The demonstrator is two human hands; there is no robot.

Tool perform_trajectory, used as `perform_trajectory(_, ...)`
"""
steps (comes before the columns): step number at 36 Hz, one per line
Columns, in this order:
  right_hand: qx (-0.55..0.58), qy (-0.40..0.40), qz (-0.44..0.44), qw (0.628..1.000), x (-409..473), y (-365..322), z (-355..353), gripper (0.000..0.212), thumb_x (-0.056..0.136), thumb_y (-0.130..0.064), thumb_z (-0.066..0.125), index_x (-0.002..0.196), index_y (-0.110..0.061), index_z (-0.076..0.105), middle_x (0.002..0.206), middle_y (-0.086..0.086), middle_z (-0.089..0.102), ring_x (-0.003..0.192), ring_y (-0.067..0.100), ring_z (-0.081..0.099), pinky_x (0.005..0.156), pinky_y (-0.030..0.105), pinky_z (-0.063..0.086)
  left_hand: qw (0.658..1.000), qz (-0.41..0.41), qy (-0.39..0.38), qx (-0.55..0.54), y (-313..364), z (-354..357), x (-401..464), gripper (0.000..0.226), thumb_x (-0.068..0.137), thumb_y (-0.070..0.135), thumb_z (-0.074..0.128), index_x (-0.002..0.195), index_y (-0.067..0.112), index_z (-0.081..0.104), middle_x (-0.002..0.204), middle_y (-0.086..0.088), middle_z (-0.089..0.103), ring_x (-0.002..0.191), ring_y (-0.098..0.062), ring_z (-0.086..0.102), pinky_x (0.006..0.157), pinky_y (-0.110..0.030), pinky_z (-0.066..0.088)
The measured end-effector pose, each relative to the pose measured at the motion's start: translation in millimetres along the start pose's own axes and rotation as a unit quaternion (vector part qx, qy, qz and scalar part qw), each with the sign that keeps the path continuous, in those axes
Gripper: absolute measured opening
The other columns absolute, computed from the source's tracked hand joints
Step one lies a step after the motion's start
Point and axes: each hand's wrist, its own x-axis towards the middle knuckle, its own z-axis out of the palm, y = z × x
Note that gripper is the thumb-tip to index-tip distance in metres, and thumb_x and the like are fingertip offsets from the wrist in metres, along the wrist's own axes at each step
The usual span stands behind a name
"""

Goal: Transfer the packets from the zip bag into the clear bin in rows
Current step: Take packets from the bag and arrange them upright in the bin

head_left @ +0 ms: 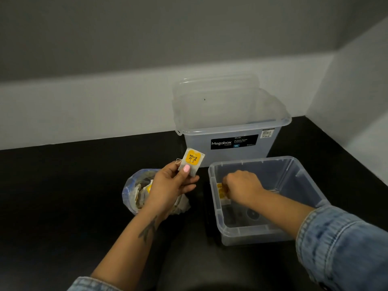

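My left hand (171, 185) pinches a white packet with a yellow label (191, 161), held upright above the open zip bag (134, 198). The zip bag lies on the black counter and holds several more packets. My right hand (241, 186) is down inside the low clear bin (308, 171), its curled fingers on yellow-labelled packets (221, 191) standing against the bin's left wall. Whether those fingers grip a packet is hidden by the hand itself.
A taller clear Megabox bin (231, 141) stands behind, against the white wall, with a clear lid (216, 89) propped inside it. The black counter (63, 196) runs left and toward me. A wall corner closes the right side.
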Motion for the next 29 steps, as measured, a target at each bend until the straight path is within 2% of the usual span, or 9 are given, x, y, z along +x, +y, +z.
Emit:
perform_trajectory(7, 0.023, 0.003, -0.002, 1.000, -2, 9, -13, 0.019, 0.083, -0.028, 0.069, 0.101, -0.021, 0.065, 0.101, 0.003, 0.066, 0.097, 0.023, 0.061, 0.081, 0.035, 0.048, 1.000, 0.009, 0.007, 0.026, -1, 4, 2, 0.014, 0.094, 0.020, 0.050, 0.106, 0.023, 0.057, 0.105, -0.001, 0.066, 0.088, -0.014, 0.069, 0.069, -0.025, 0.058)
perform_trajectory(10, 0.107, 0.009, 0.014, 0.994, -2, 15, -27, 0.025, 0.077, -0.029, 0.077, 0.098, -0.023, 0.065, 0.095, -0.002, 0.069, 0.093, 0.017, 0.064, 0.083, 0.034, 0.052, 0.998, 0.019, 0.019, 0.052, -2, 7, 4, 0.013, 0.093, 0.021, 0.053, 0.105, 0.024, 0.056, 0.107, -0.001, 0.066, 0.088, -0.014, 0.069, 0.065, -0.023, 0.058)
perform_trajectory(12, 0.269, -0.002, 0.017, 0.963, -5, 16, -43, 0.032, 0.072, -0.025, 0.081, 0.100, -0.020, 0.065, 0.088, -0.003, 0.070, 0.086, 0.013, 0.066, 0.081, 0.031, 0.052, 0.997, 0.026, 0.026, 0.067, -2, 11, 6, 0.013, 0.092, 0.021, 0.055, 0.104, 0.024, 0.056, 0.105, -0.001, 0.067, 0.088, -0.013, 0.069, 0.063, -0.022, 0.057)
perform_trajectory(14, 0.421, 0.005, 0.008, 0.907, -10, 12, -63, 0.031, 0.072, -0.022, 0.080, 0.098, -0.020, 0.065, 0.086, -0.001, 0.070, 0.082, 0.011, 0.066, 0.069, 0.024, 0.050, 0.996, 0.033, 0.024, 0.084, -3, 15, 7, 0.013, 0.091, 0.022, 0.057, 0.103, 0.023, 0.058, 0.102, -0.001, 0.068, 0.087, -0.012, 0.068, 0.064, -0.023, 0.057)
perform_trajectory(16, 0.472, 0.036, 0.004, 0.881, -13, 8, -78, 0.024, 0.076, -0.025, 0.077, 0.098, -0.019, 0.067, 0.089, 0.001, 0.071, 0.080, 0.009, 0.066, 0.058, 0.022, 0.047, 0.994, 0.043, 0.016, 0.098, -3, 20, 8, 0.010, 0.090, 0.022, 0.059, 0.100, 0.022, 0.060, 0.098, 0.001, 0.069, 0.084, -0.009, 0.069, 0.064, -0.023, 0.056)
perform_trajectory(20, 0.475, 0.087, 0.003, 0.876, -17, 3, -89, 0.017, 0.083, -0.021, 0.072, 0.096, -0.011, 0.070, 0.088, 0.002, 0.072, 0.048, -0.008, 0.055, 0.045, 0.010, 0.040, 0.991, 0.057, 0.000, 0.124, -3, 29, 10, 0.013, 0.089, 0.019, 0.061, 0.102, 0.018, 0.060, 0.096, 0.000, 0.070, 0.080, -0.005, 0.069, 0.063, -0.022, 0.056)
perform_trajectory(22, 0.462, 0.105, 0.003, 0.880, -18, 4, -89, 0.012, 0.083, -0.019, 0.071, 0.093, -0.011, 0.071, 0.088, 0.002, 0.071, 0.044, -0.012, 0.053, 0.044, 0.006, 0.038, 0.987, 0.064, -0.006, 0.150, -4, 32, 11, 0.021, 0.088, 0.020, 0.062, 0.108, 0.016, 0.060, 0.098, 0.001, 0.069, 0.084, -0.006, 0.068, 0.064, -0.020, 0.056)
perform_trajectory(26, 0.392, 0.112, 0.006, 0.913, -21, 14, -88, 0.002, 0.084, -0.020, 0.071, 0.085, -0.020, 0.069, 0.080, -0.010, 0.066, 0.058, -0.008, 0.058, 0.048, 0.007, 0.040, 0.983, 0.077, -0.020, 0.167, -4, 30, 13, 0.020, 0.084, 0.015, 0.067, 0.102, 0.023, 0.063, 0.096, 0.005, 0.069, 0.087, -0.008, 0.066, 0.064, -0.017, 0.055)
perform_trajectory(29, 0.310, 0.097, 0.014, 0.946, -26, 24, -83, 0.004, 0.083, -0.023, 0.071, 0.084, -0.023, 0.068, 0.080, -0.013, 0.064, 0.077, 0.002, 0.060, 0.067, 0.017, 0.046, 0.981, 0.085, -0.029, 0.173, -6, 25, 15, 0.025, 0.081, 0.008, 0.069, 0.099, 0.025, 0.063, 0.100, 0.006, 0.069, 0.085, -0.005, 0.064, 0.067, -0.015, 0.053)
